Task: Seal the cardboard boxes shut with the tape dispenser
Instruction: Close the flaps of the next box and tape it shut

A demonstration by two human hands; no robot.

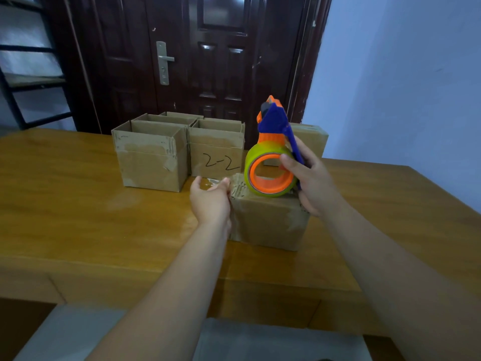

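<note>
A closed cardboard box sits on the wooden table in front of me. My right hand grips the blue and orange tape dispenser by its handle, holding it upright over the box top, with the yellow-green roll just above the box. My left hand rests against the box's upper left edge, thumb and fingers spread around the corner. Whether its fingers pinch the flap or the tape I cannot tell.
Several open-topped cardboard boxes stand in a cluster at the back of the table, one marked "2-2". Another closed box sits behind the dispenser. A dark door and a metal shelf stand beyond.
</note>
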